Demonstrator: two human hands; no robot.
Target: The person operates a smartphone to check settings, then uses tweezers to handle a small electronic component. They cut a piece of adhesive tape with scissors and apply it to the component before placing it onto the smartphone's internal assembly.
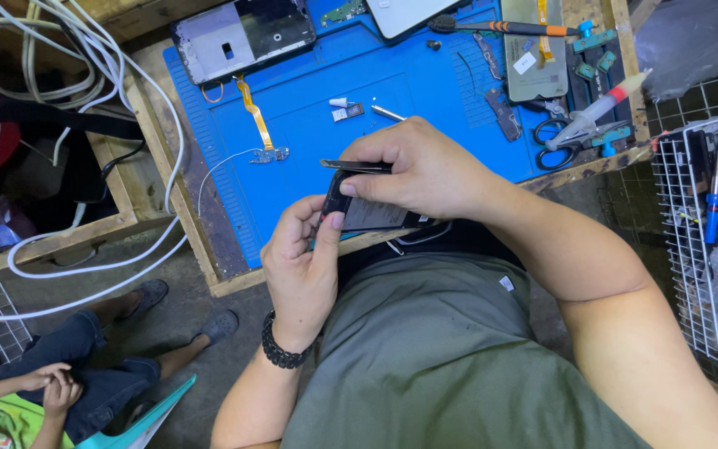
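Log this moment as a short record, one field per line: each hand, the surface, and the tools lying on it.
Left hand: grips the lower end of a dark phone.
Right hand: holds tweezers at the phone's top edge.
Surface: blue work mat on a wooden bench.
On the mat: orange flex cable, screwdriver, scissors, opened phone frame.

Lighting: bright, even overhead on blue mat [425,91]; dim lower left; soft shadows; wide-angle bending at edges; sharp focus.

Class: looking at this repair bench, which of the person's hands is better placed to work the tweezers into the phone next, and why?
Probably the right hand: it pinches the tweezers right above the phone, while the left hand grips the phone.
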